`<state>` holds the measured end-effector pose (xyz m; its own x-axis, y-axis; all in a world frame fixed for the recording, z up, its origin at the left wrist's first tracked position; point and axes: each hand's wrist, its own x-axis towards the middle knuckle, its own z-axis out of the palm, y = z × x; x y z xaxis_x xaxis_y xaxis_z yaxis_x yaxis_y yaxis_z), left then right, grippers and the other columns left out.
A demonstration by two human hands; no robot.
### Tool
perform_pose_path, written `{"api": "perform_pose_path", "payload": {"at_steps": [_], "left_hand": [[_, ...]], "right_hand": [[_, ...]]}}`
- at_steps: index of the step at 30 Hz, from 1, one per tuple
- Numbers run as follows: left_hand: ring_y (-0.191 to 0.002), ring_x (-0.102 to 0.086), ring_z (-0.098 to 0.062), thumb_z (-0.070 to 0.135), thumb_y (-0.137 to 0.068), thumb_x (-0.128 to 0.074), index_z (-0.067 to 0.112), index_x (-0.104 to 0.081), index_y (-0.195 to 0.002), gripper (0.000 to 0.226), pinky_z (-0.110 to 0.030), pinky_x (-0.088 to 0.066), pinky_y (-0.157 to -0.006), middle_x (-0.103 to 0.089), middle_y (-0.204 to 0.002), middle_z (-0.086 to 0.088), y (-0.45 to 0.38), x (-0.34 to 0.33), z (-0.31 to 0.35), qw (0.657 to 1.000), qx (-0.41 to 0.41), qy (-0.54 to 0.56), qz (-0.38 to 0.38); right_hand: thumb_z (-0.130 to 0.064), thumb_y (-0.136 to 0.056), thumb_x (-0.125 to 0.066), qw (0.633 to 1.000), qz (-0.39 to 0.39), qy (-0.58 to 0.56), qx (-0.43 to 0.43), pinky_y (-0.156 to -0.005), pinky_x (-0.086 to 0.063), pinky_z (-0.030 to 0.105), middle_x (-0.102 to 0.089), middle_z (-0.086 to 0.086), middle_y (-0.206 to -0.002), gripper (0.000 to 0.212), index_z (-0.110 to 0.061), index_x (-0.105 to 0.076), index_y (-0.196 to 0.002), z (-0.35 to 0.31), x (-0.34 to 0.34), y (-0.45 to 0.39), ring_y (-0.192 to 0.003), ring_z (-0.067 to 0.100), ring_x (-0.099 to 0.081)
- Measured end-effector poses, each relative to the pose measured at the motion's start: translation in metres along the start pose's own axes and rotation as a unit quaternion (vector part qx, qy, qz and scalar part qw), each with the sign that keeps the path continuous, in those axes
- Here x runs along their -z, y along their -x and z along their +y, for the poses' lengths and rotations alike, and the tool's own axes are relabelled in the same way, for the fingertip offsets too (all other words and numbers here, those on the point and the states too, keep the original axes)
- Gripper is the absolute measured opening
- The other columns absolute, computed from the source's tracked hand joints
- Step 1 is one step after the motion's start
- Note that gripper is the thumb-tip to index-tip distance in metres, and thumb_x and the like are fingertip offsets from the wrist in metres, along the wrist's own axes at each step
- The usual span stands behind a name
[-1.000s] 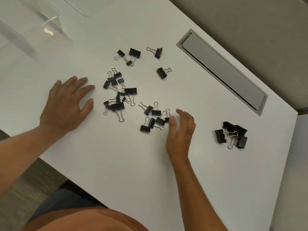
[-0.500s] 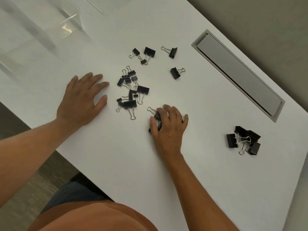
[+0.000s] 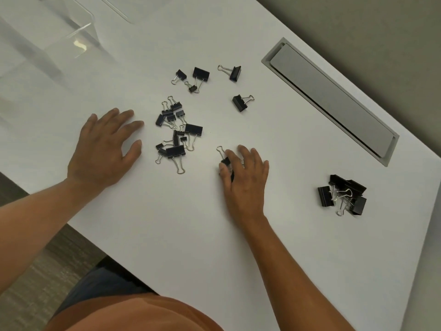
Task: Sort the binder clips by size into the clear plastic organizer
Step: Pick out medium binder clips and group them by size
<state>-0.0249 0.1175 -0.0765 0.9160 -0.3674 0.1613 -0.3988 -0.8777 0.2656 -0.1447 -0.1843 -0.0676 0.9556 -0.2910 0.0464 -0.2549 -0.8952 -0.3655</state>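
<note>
Binder clips (image 3: 177, 134) lie loose across the middle of the white table (image 3: 167, 223), and as far as the frame shows none has reached the clear organizer (image 3: 71, 32) in the upper left corner; what I can see of its compartments looks bare, though most of it is cut off by the frame edge. I judge the sorting barely begun at the box, with only some rough grouping done on the tabletop.

The largest clips (image 3: 341, 194) sit bunched in a pile at the right of the frame, well apart from the rest, which looks like a first size group set aside. The main scatter in the centre is a mix: a few medium clips among many small ones, overlapping and tangled by their wire handles. Above it, toward the top centre, five more clips (image 3: 201, 74) lie singly or in pairs, medium and small together. All are black with silver wire handles.

The right hand (image 3: 245, 173) lies palm down over a small cluster of clips (image 3: 225, 161) just right of the main scatter, fingers curled over them as if gathering; one wire handle pokes out past the fingertips. The left hand (image 3: 105, 149) rests flat and relaxed on the table just left of the scatter, holding nothing.
</note>
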Motion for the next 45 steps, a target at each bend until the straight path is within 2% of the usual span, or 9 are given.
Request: {"api": "perform_pose_path", "payload": {"at_steps": [5, 10, 15, 18, 29, 35, 38, 41, 45], "left_hand": [[-0.154, -0.035, -0.028, 0.047, -0.102, -0.039, 0.023, -0.056, -0.148, 0.054, -0.052, -0.017, -0.127, -0.045, -0.162, 0.002, 0.0, 0.0, 0.0, 1.0, 0.0, 0.002, -0.003], [-0.152, -0.031, -0.012, 0.046, -0.102, -0.04, 0.021, -0.056, -0.147, 0.054, -0.052, -0.017, -0.127, -0.031, -0.155, 0.018, -0.001, -0.001, 0.001, 1.0, -0.009, 0.007, 0.009], [-0.153, -0.037, -0.026, 0.045, -0.101, -0.041, 0.02, -0.057, -0.147, 0.054, -0.052, -0.017, -0.127, -0.032, -0.155, 0.017, 0.0, -0.001, -0.001, 1.0, -0.011, 0.001, 0.007], [-0.153, -0.035, -0.018, 0.044, -0.102, -0.041, 0.02, -0.057, -0.147, 0.054, -0.051, -0.017, -0.127, -0.034, -0.155, 0.016, 0.0, 0.001, 0.0, 1.0, -0.01, 0.001, 0.01], [-0.15, -0.042, -0.032, 0.044, -0.102, -0.042, 0.02, -0.06, -0.145, 0.052, -0.056, -0.025, -0.124, -0.051, -0.158, -0.006, -0.001, -0.002, -0.002, 1.0, -0.01, -0.008, 0.013], [-0.15, -0.042, -0.032, 0.044, -0.102, -0.043, 0.02, -0.06, -0.145, 0.052, -0.055, -0.024, -0.125, -0.051, -0.158, -0.006, -0.001, -0.003, -0.003, 1.0, -0.01, -0.009, 0.019], [-0.15, -0.042, -0.032, 0.044, -0.102, -0.043, 0.02, -0.06, -0.145, 0.052, -0.056, -0.024, -0.125, -0.051, -0.159, -0.005, -0.001, -0.004, -0.004, 1.0, -0.009, -0.012, 0.017], [-0.152, -0.04, -0.03, 0.045, -0.102, -0.042, 0.022, -0.059, -0.147, 0.053, -0.056, -0.023, -0.126, -0.049, -0.16, -0.004, 0.0, -0.004, -0.004, 1.0, -0.007, -0.011, 0.015], [-0.152, -0.039, -0.03, 0.045, -0.102, -0.043, 0.023, -0.059, -0.147, 0.053, -0.055, -0.022, -0.127, -0.049, -0.16, -0.003, 0.0, -0.003, -0.003, 1.0, -0.002, -0.007, 0.01]], "right_hand": [[-0.076, -0.096, -0.039, 0.998, -0.053, 0.036, 0.017, -0.125, -0.009, 0.061, -0.031, -0.007, -0.165, 0.066, -0.046, -0.039, -0.154, 0.008, 0.009, -0.009, -0.158, 0.03, -0.017], [-0.053, -0.105, -0.046, 0.997, -0.007, 0.055, 0.05, -0.119, -0.023, 0.064, -0.047, -0.006, -0.158, 0.044, -0.038, -0.059, -0.144, 0.017, 0.001, -0.012, -0.151, 0.032, -0.032], [-0.042, -0.106, -0.05, 0.997, 0.06, 0.03, 0.049, -0.116, -0.03, 0.059, -0.058, -0.006, -0.146, 0.033, -0.032, -0.069, -0.131, 0.032, -0.001, -0.044, -0.142, 0.028, -0.045], [-0.042, -0.104, -0.054, 0.996, 0.08, 0.03, 0.023, -0.114, -0.033, 0.06, -0.059, -0.004, -0.144, 0.032, -0.03, -0.069, -0.13, 0.045, 0.0, -0.075, -0.139, 0.028, -0.048], [-0.042, -0.099, -0.051, 0.978, 0.159, 0.044, -0.128, -0.101, -0.042, 0.055, -0.061, 0.005, -0.123, 0.03, -0.017, -0.063, -0.11, 0.103, 0.017, -0.15, -0.114, 0.033, -0.057], [-0.048, -0.093, -0.053, 0.97, 0.184, 0.047, -0.152, -0.12, -0.013, 0.071, -0.059, -0.001, -0.129, 0.034, -0.026, -0.065, -0.116, 0.094, 0.019, -0.141, -0.131, 0.028, -0.049], [-0.035, -0.091, -0.058, 0.97, 0.236, -0.008, -0.059, -0.124, -0.015, 0.067, -0.059, 0.001, -0.128, 0.031, -0.023, -0.066, -0.119, 0.072, 0.027, -0.144, -0.129, 0.026, -0.05], [-0.029, -0.097, -0.06, 0.982, 0.145, -0.093, 0.076, -0.116, -0.039, 0.046, -0.054, 0.008, -0.14, 0.038, -0.019, -0.063, -0.134, 0.034, 0.019, -0.153, -0.131, 0.026, -0.047], [-0.042, -0.105, -0.053, 0.994, -0.002, -0.065, 0.085, -0.126, -0.024, 0.047, -0.044, 0.002, -0.159, 0.045, -0.024, -0.059, -0.145, 0.007, -0.011, -0.164, -0.152, 0.029, -0.03]]}}
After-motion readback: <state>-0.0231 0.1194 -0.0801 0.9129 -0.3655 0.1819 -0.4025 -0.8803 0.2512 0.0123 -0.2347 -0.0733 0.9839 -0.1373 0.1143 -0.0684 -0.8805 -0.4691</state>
